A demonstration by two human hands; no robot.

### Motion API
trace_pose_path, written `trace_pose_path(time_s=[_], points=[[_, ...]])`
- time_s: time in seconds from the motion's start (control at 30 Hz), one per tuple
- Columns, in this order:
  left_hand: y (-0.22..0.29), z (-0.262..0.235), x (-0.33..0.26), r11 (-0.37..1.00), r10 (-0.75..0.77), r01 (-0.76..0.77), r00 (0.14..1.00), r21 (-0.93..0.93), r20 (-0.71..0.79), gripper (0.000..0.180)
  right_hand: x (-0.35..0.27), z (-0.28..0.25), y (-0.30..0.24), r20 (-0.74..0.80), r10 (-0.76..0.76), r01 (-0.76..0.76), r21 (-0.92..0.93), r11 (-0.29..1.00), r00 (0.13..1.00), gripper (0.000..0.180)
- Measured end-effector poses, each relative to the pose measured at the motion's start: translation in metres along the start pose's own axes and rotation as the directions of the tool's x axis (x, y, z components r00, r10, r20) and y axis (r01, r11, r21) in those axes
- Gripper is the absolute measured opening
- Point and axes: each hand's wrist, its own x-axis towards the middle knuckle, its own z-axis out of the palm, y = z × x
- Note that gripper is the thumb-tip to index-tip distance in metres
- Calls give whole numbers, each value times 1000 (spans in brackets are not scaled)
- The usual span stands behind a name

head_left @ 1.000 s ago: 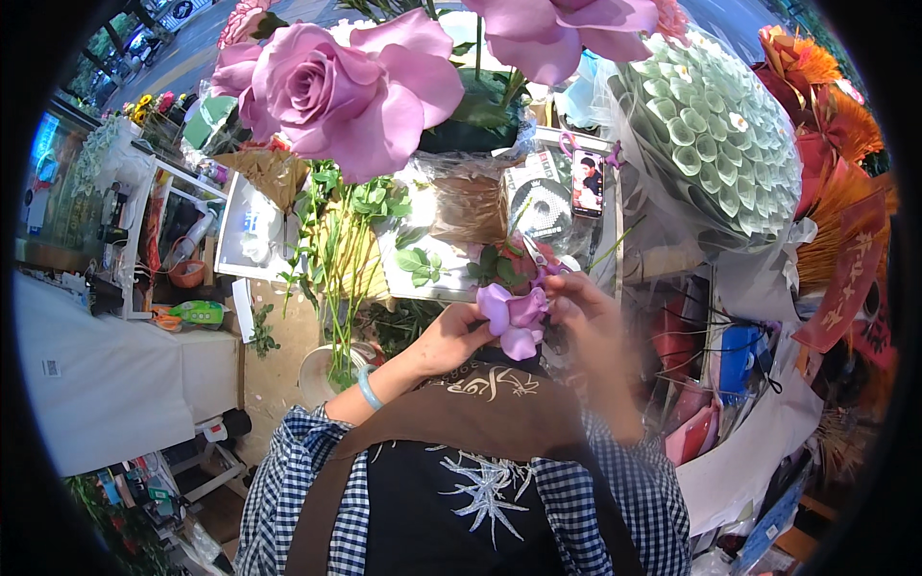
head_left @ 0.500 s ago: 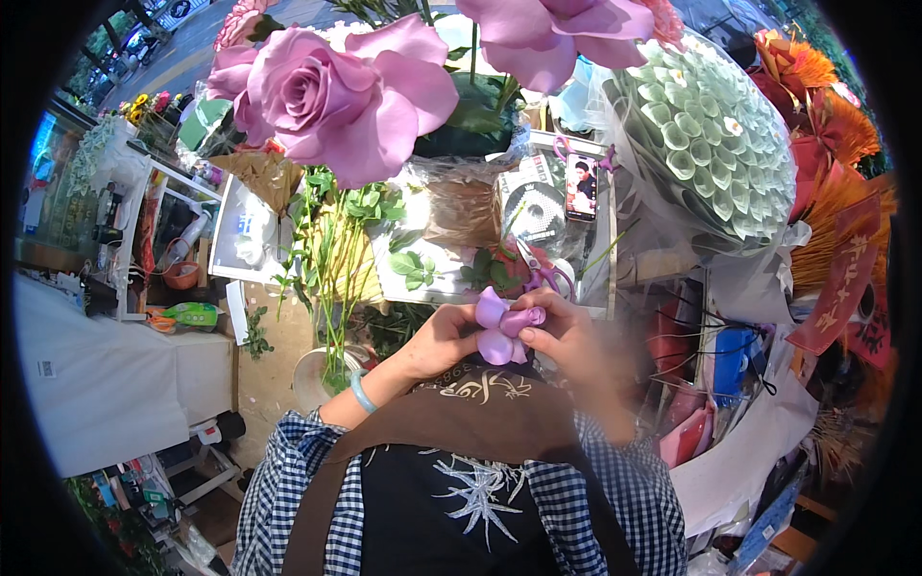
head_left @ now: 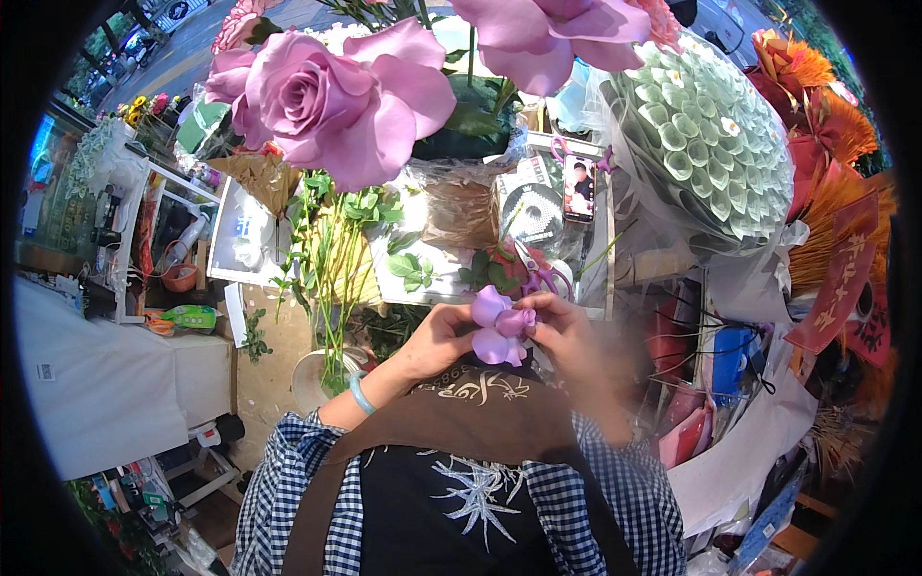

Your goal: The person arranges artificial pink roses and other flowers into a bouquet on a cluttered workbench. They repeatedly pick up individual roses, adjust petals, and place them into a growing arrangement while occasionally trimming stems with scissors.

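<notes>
A small light-purple rose [head_left: 495,344] with its outer petals folded outward is in front of my apron. My left hand [head_left: 434,343], below a pale bracelet, grips it from the left side. The thumb and fingers of my right hand [head_left: 567,338] are pinched at the petals on its right side. Its stem is hidden beneath the blossom. Just beyond my right hand, scissors with purple handles [head_left: 545,276] lie on the white table [head_left: 437,284], beside loose green leaves [head_left: 412,271].
Large purple roses [head_left: 336,101] stand close above the table. A bundle of green stems [head_left: 338,259] hangs over a white bucket [head_left: 312,379]. A phone [head_left: 579,187] lies at the table's right. Farther right are a pale green wrapped bouquet [head_left: 706,139] and orange dried stems [head_left: 836,230].
My right hand has drawn slightly to the right, its fingers now at the rose's right edge. My left hand keeps its grip, and the rose has shifted slightly left.
</notes>
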Motion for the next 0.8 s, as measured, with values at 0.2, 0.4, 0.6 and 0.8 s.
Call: trace_pose_path(time_s=[0.2, 0.4, 0.6, 0.8], points=[[-3, 1, 0, 993, 32, -33, 999, 110, 14, 27, 1, -5, 3, -30, -1, 1, 2, 1000, 1000, 19], [-5, 1, 0, 982, 44, -39, 999, 183, -22, 27, -1, -6, -4, -20, 45, -46, -55, 997, 999, 22], [-5, 1, 0, 984, 42, -38, 999, 175, -22, 28, -3, -2, -8, 5, 59, -59, -50, 997, 998, 25], [-5, 0, -1, 943, 116, -100, 993, 317, -32, 29, -2, -7, -2, -12, 77, -77, -33, 996, 997, 26]])
